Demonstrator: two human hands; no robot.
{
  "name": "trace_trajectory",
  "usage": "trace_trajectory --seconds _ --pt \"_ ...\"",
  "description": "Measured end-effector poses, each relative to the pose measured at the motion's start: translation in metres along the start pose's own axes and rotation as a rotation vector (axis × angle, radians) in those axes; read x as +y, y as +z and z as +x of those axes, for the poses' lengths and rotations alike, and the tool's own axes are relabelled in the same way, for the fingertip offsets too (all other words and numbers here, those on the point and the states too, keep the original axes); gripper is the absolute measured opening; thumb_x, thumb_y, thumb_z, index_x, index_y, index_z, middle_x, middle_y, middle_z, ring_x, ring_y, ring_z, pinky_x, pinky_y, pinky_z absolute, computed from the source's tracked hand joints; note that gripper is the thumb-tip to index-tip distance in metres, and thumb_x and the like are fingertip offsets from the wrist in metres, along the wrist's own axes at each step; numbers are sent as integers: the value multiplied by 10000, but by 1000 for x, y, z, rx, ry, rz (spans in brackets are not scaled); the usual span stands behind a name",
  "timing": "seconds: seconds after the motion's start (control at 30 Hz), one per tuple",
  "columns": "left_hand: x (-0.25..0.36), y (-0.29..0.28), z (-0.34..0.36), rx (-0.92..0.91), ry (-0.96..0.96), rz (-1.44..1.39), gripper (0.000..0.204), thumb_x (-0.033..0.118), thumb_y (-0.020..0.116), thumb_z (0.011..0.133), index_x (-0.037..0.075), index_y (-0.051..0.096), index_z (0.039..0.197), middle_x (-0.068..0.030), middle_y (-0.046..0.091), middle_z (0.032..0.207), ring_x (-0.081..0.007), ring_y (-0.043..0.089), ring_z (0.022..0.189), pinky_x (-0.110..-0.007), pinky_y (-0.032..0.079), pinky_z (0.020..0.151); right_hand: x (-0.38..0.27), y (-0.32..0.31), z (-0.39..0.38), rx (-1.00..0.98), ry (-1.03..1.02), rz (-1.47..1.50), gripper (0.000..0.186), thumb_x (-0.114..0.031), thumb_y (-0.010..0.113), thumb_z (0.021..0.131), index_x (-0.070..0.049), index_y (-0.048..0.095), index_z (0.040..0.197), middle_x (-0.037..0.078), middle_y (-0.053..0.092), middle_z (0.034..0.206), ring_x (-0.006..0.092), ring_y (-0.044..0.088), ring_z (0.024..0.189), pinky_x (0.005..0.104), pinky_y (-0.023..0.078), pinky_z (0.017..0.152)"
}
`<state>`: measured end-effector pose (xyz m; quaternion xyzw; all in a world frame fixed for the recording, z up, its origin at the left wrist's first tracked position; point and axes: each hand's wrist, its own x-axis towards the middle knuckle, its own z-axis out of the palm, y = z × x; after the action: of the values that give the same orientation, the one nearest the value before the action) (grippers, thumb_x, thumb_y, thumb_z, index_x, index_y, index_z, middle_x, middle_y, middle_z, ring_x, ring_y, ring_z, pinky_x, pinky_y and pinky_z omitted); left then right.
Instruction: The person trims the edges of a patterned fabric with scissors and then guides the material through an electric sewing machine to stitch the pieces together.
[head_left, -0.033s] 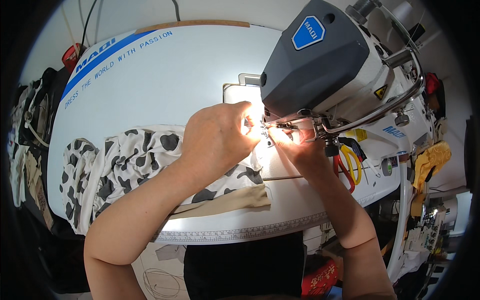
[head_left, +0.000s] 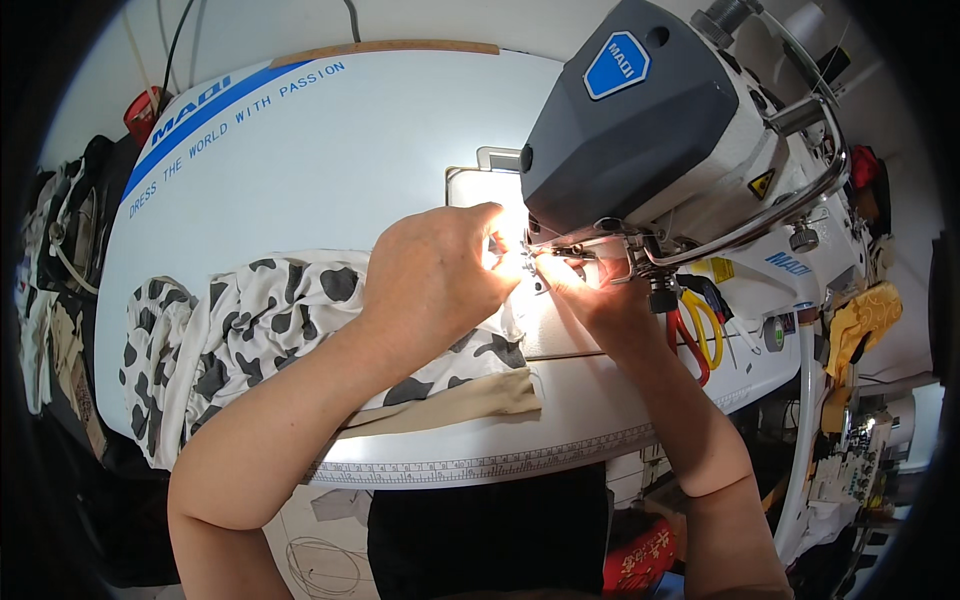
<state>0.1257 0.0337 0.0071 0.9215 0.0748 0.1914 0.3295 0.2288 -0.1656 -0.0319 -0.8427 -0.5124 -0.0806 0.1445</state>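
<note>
At a sewing machine (head_left: 640, 140), both hands meet under its lit head, beside the needle and presser foot (head_left: 536, 280). My left hand (head_left: 435, 265) is closed in a pinch just left of the needle. From the other side, my right hand (head_left: 608, 308) brings its thumb and fingertips together close to the foot. Glare and small size hide whatever either pinch holds. White cloth with dark patches (head_left: 270, 315) lies bunched on the table, passing beneath my left hand and forearm. A beige fabric band (head_left: 480, 400) runs along its near edge.
A printed ruler strip (head_left: 480, 466) follows the front edge of the white table (head_left: 350, 150). Red and yellow handled tools (head_left: 708, 325) lie right of my right hand. A curved metal bar (head_left: 775, 235) juts from the machine. Dark clothes hang at far left.
</note>
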Motion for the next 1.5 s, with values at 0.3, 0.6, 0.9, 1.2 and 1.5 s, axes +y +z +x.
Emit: trace_trajectory --seconds 0.3,0.6,0.9,1.2,1.5 --pt "-1 -1 -1 -27 43 14 191 146 738 730 38 696 882 -156 691 733 -372 665 679 -447 516 625 -2 -1 2 124 -2 141 304 -36 807 861 -18 652 1122 63 685 1062 136 621 931 302 533 849" --pt "1 -2 -3 -14 89 19 214 148 735 727 31 630 873 -133 659 716 -336 651 694 -452 507 628 -8 -3 4 117 155 309 254 -34 795 874 -24 665 1092 30 680 1005 111 563 855 270 509 792" --pt "-1 -2 -3 -27 68 21 261 168 745 729 59 697 962 -139 707 787 -353 670 708 -439 523 645 -8 -4 5 74 164 323 282 -34 796 873 -30 652 1115 33 682 1036 103 560 858 271 512 816" --pt "2 -4 -5 -16 72 14 221 198 768 747 21 694 856 -144 650 677 -346 641 638 -434 485 586 -16 -10 7 87 236 664 411 -13 829 834 -39 618 1186 44 668 1104 108 611 940 279 537 840" --pt "3 -4 -4 -49 14 -23 205 208 782 752 39 694 828 -125 605 622 -341 616 610 -428 463 569 -5 -9 0 89 -144 -54 440 -50 855 817 -39 627 1192 51 660 1084 126 617 921 283 542 819"
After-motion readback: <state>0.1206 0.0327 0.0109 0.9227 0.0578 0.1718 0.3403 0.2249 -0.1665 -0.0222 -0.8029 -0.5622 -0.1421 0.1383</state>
